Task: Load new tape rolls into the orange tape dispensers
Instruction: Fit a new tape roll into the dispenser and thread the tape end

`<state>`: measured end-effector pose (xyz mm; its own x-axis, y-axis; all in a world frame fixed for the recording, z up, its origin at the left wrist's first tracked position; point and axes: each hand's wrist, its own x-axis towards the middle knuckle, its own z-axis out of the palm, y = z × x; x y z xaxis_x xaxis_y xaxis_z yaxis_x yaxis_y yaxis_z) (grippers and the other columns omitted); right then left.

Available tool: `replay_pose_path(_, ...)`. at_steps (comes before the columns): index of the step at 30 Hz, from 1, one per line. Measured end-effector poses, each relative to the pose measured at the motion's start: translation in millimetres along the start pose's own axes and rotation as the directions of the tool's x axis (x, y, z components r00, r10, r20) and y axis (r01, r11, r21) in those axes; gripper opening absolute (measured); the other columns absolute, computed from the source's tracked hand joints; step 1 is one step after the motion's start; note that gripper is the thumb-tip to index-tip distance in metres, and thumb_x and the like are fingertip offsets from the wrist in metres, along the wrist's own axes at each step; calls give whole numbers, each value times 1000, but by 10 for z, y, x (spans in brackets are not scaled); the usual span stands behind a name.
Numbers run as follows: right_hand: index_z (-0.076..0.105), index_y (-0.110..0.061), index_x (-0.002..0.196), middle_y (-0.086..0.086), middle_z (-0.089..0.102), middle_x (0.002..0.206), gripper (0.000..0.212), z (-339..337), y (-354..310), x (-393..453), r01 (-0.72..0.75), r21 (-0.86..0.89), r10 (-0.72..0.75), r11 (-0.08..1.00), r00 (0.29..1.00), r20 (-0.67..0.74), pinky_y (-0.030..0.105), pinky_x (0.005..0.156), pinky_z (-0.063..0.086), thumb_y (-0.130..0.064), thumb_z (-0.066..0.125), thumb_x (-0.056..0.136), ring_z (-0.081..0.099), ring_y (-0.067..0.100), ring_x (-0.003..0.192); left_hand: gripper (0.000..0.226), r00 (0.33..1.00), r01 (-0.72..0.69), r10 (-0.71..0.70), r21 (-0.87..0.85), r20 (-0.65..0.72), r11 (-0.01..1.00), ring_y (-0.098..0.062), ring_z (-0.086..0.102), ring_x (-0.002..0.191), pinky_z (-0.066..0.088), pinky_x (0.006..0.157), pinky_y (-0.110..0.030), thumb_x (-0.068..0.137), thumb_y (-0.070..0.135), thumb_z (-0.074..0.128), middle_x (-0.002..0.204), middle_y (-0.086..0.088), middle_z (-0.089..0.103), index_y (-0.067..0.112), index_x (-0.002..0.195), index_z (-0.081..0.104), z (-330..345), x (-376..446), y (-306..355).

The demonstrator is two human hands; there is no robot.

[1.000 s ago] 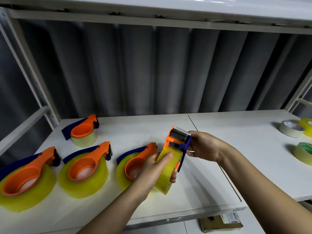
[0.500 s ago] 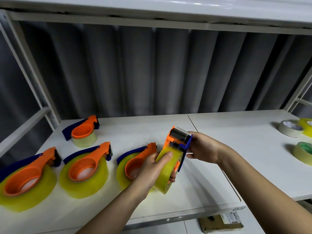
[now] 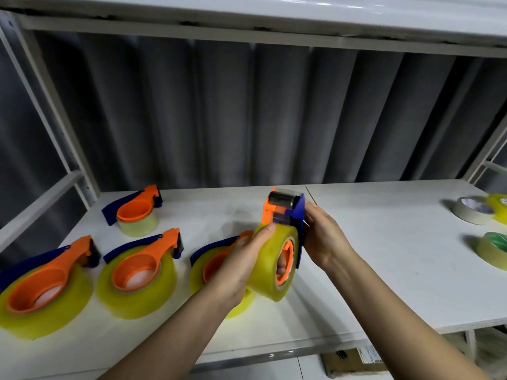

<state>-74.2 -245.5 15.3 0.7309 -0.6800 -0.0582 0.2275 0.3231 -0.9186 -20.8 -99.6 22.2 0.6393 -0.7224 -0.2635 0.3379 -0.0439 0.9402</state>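
I hold an orange and blue tape dispenser (image 3: 277, 208) upright above the white table (image 3: 384, 242), with a yellow tape roll (image 3: 270, 266) mounted on it. My left hand (image 3: 236, 266) grips the roll, thumb on its outer face and fingers through the orange core. My right hand (image 3: 323, 237) pinches the blue side of the dispenser near its roller head. A loaded dispenser (image 3: 211, 263) lies flat behind my left hand, partly hidden.
Three more loaded dispensers lie on the left: one at the front left (image 3: 44, 283), one beside it (image 3: 140, 272), a smaller one behind (image 3: 135, 212). Loose rolls sit at the right edge: a white roll (image 3: 473, 211), a yellow roll (image 3: 499, 207), a green-cored roll (image 3: 493, 249). A cardboard box (image 3: 354, 360) lies below.
The dispenser has turned slightly, so the roll's orange core now faces me more. My right hand shifted a little along the blue side.
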Motion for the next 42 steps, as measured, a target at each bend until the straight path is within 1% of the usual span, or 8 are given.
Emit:
replay_pose_path(4, 68, -21, 104, 0, 75, 98, 41, 110, -11, -57, 42, -148, -40, 988, 999, 16, 27, 82, 49, -36, 29, 103, 69, 14, 94, 41, 998, 42, -46, -80, -50, 996, -36, 68, 98, 51, 95, -48, 86, 48, 59, 101, -18, 72, 13, 103, 72, -18, 70, 125)
replay_pose_path(8, 67, -23, 108, -5, 73, 103, 45, 257, -111, 1, 57, -254, -56, 966, 998, 9, 26, 82, 49, -44, 28, 102, 65, 10, 102, 43, 997, 38, -43, -80, -67, 996, -34, 69, 90, 52, 93, -48, 82, 53, 63, 93, -16, 73, 14, 96, 74, -110, 141, 265)
replay_pose_path(16, 61, -11, 120, 3, 74, 95, 51, 545, -227, 213, -120, -43, 124, 992, 987, 103, 30, 77, 47, -44, 27, 101, 66, 18, 93, 41, 998, 23, -29, -97, -57, 995, -28, 70, 78, 57, 77, -38, 86, 46, 61, 85, -14, 73, 9, 101, 71, -404, 229, 512)
replay_pose_path(21, 62, -26, 95, -2, 72, 94, 39, 896, -185, 214, 29, -257, 4, 966, 992, 128, 30, 86, 46, -44, 28, 102, 64, 17, 94, 37, 996, 47, -55, -130, -64, 990, -17, 66, 53, 54, 53, -24, 88, 44, 60, 65, -7, 69, 9, 96, 70, -644, 281, 659)
replay_pose_path(25, 58, -22, 120, 0, 65, 114, 42, 1187, -91, 283, 244, -472, -205, 847, 970, 133, 29, 89, 48, -47, 30, 101, 60, 17, 107, 39, 997, 60, -66, -195, -26, 979, -23, 68, 77, 55, 70, -32, 91, 42, 55, 90, -13, 71, 10, 109, 66, -804, 304, 818)
replay_pose_path(28, 57, -29, 116, -6, 64, 110, 40, 1318, -46, 365, 318, -573, -309, 755, 944, 116, 37, 94, 47, -55, 32, 97, 60, 15, 105, 33, 999, 54, -52, -211, 12, 976, -18, 66, 69, 52, 68, -31, 95, 39, 47, 75, -9, 70, 11, 101, 64, -940, 328, 923)
replay_pose_path(34, 50, -13, 128, 12, 63, 115, 64, 1547, -226, 488, -203, -89, 213, 975, 968, 130, 36, 90, 43, -62, 26, 95, 61, 24, 98, 38, 998, 55, -59, -179, -19, 982, -15, 65, 52, 53, 53, -25, 91, 42, 56, 64, -6, 68, 9, 102, 67, -1201, 393, 956)
replay_pose_path(42, 54, -14, 128, 10, 63, 121, 65, 1841, -196, 439, -62, -358, 107, 932, 989, 105, 34, 97, 41, -61, 22, 97, 60, 22, 104, 35, 999, 37, -38, -104, -11, 994, -14, 61, 45, 51, 49, -23, 86, 45, 62, 54, -5, 64, 11, 81, 68, -1466, 451, 1001)
